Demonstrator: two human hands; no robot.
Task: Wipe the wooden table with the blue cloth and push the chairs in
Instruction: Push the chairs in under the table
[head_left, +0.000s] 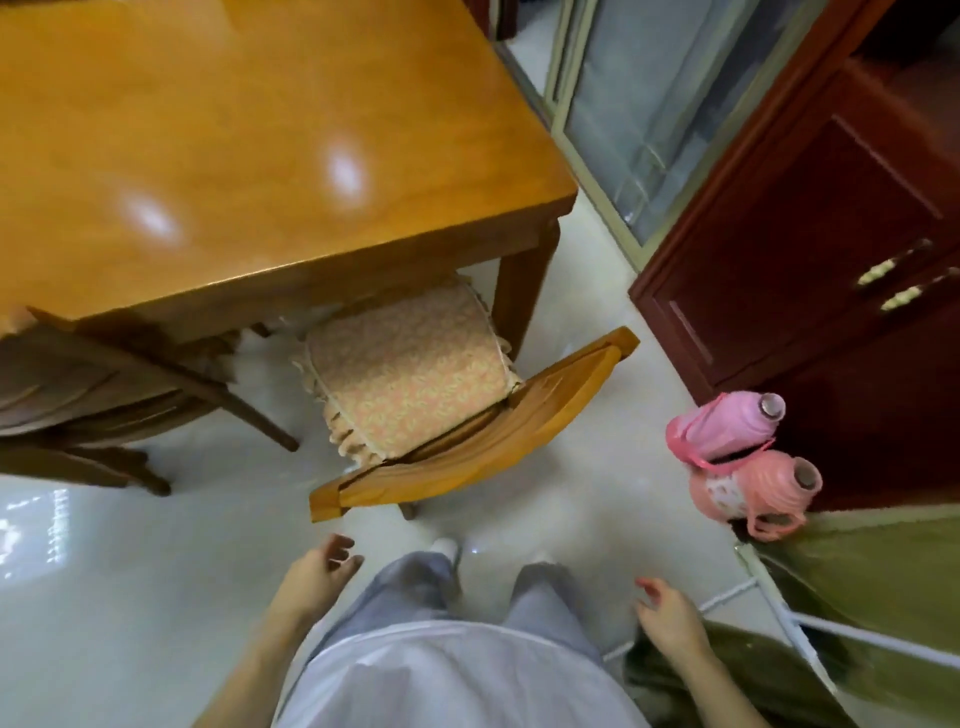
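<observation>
Pale, glossy tiled floor (130, 597), mirroring a bright gridded patch of light at the left edge and a softer glare in the middle. To the right, a dark red wooden cabinet (810, 249) with panelled doors and two brass-coloured handles (883, 283). Beyond it, a glass door (639, 104) in a pale greenish frame, grey daylight in the panes. Just beside the cabinet's near corner, a light pink flask (727, 423) touching a salmon-pink flask (753, 488). At lower right, olive-green fabric (857, 571) crossed by a white rod (800, 623).
</observation>
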